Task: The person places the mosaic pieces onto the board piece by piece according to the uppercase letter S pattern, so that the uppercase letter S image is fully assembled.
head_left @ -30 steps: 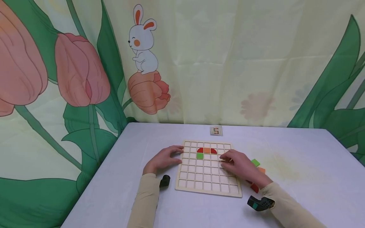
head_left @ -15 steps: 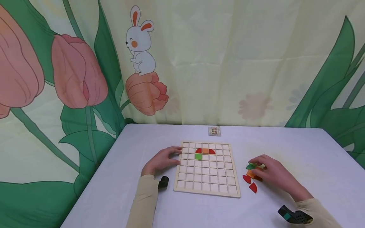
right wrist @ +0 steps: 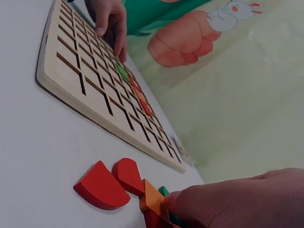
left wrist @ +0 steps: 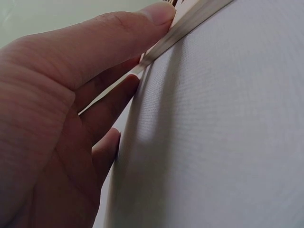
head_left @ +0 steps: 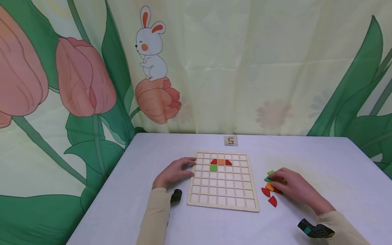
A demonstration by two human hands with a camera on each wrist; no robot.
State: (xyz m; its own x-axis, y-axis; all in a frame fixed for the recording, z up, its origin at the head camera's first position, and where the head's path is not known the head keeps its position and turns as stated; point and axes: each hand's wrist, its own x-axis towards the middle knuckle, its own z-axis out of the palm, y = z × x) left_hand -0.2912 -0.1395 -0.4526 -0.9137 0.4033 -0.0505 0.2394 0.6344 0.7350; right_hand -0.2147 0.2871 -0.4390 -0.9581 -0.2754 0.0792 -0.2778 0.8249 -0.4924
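Observation:
My left hand point(head_left: 175, 173) lies at the left edge of a wooden grid board point(head_left: 223, 205), its fingers loosely extended. In the left wrist view, the thumb point(left wrist: 159, 13) rests at the board's edge. On the board sit a red quarter-round piece point(head_left: 213, 162), an orange square point(head_left: 221, 162), another red quarter-round point(head_left: 228, 163) and a green square point(head_left: 213, 167). To the right, my right hand point(head_left: 292, 185) touches a small pile, with fingertips at a dark green piece point(head_left: 268, 179) and an orange piece point(head_left: 269, 186). The hand hides part of the pile, so any grip is unclear.
Loose red quarter-round pieces point(head_left: 272, 201) lie in front of the pile, and a light green piece point(head_left: 271, 172) at its back. A small pattern card point(head_left: 231, 140) lies behind the board. A printed curtain point(head_left: 220, 85) hangs behind the white table point(head_left: 122, 211).
My right hand has moved from above the board's right side to the loose pieces, whose arrangement has shifted slightly. My left hand stays at the board's left edge.

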